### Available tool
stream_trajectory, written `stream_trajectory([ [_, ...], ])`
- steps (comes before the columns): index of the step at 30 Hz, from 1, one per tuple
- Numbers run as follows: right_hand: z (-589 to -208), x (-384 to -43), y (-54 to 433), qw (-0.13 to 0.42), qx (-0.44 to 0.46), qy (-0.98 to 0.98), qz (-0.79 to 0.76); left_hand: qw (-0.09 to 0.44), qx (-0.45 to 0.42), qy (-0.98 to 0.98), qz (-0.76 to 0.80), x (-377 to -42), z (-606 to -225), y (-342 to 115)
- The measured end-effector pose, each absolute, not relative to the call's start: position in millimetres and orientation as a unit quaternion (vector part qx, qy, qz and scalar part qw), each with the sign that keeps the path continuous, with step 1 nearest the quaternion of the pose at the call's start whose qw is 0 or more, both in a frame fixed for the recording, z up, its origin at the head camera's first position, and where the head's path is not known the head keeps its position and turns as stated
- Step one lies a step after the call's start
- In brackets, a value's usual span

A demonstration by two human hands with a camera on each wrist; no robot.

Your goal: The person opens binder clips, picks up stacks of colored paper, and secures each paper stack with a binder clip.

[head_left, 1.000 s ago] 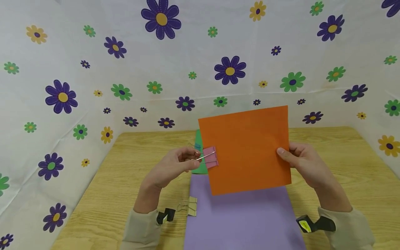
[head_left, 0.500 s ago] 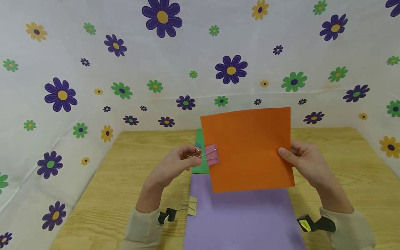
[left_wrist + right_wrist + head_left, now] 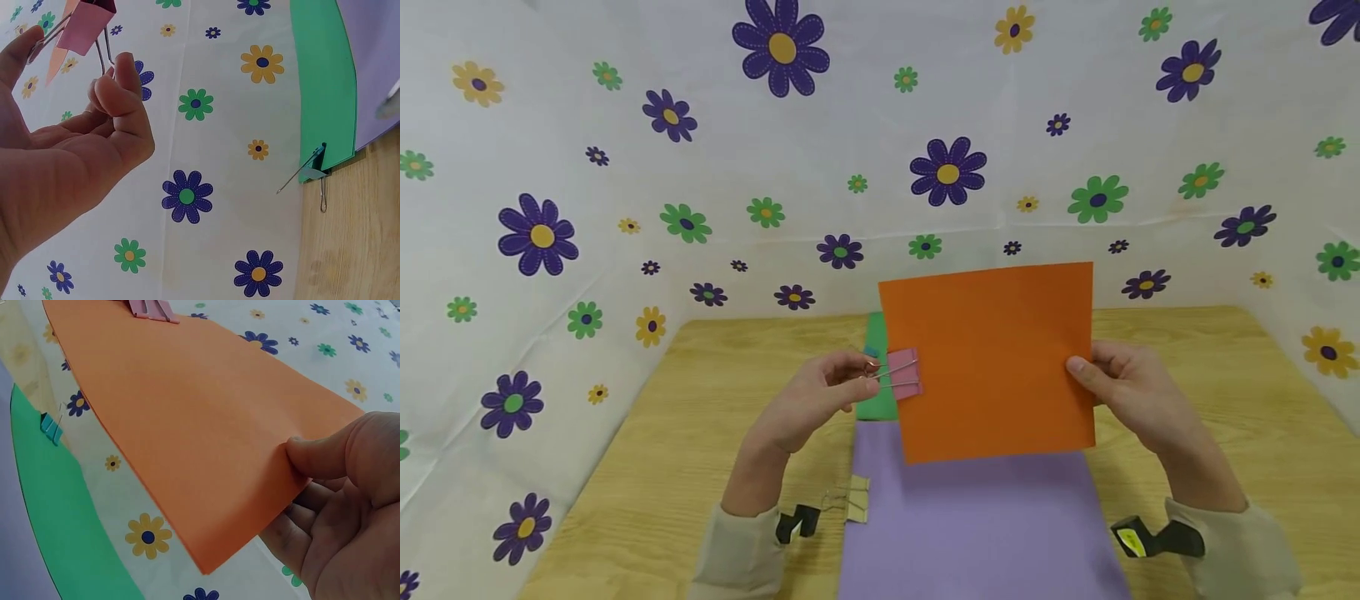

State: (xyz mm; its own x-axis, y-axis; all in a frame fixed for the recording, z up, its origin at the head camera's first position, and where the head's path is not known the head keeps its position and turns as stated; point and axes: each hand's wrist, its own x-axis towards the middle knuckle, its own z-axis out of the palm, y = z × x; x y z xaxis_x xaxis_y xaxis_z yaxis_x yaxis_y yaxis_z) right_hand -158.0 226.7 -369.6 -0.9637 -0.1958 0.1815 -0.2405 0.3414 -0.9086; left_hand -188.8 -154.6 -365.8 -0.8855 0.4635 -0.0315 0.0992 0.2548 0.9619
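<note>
A stack of orange paper (image 3: pixel 1000 367) is held up in the air over the table, with a pink binder clip (image 3: pixel 905 373) on its left edge. My left hand (image 3: pixel 816 392) pinches the clip's wire handles between thumb and fingers; in the left wrist view the thumb lies on one handle and a finger on the other. At the right edge, my right hand (image 3: pixel 1138 396) grips the paper, thumb on the front face and fingers behind. Below lies purple paper (image 3: pixel 977 533) with a pale yellow binder clip (image 3: pixel 857 500) on its left edge.
Green paper (image 3: pixel 328 94) with a teal binder clip (image 3: pixel 51 428) lies at the back of the wooden table (image 3: pixel 655 467), partly hidden behind the orange stack. A white flowered cloth (image 3: pixel 820 150) hangs behind and at both sides.
The orange stack has tilted slightly, its right side dropping a little. Both hands keep their holds on the binder clip and the paper.
</note>
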Motion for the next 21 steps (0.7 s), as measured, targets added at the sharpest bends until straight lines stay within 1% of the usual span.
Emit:
stream_trajectory([
  [10,-369.9,-157.6,229.3,0.006,0.132,-0.818,0.560,0.159,0.173,0.778,0.582,-187.5,-365.4,-152.9],
  [21,-372.8,-159.3,227.8,0.021,0.136,-0.833,0.536,0.145,0.176,0.781,0.582,-185.1,-363.0,-152.7],
])
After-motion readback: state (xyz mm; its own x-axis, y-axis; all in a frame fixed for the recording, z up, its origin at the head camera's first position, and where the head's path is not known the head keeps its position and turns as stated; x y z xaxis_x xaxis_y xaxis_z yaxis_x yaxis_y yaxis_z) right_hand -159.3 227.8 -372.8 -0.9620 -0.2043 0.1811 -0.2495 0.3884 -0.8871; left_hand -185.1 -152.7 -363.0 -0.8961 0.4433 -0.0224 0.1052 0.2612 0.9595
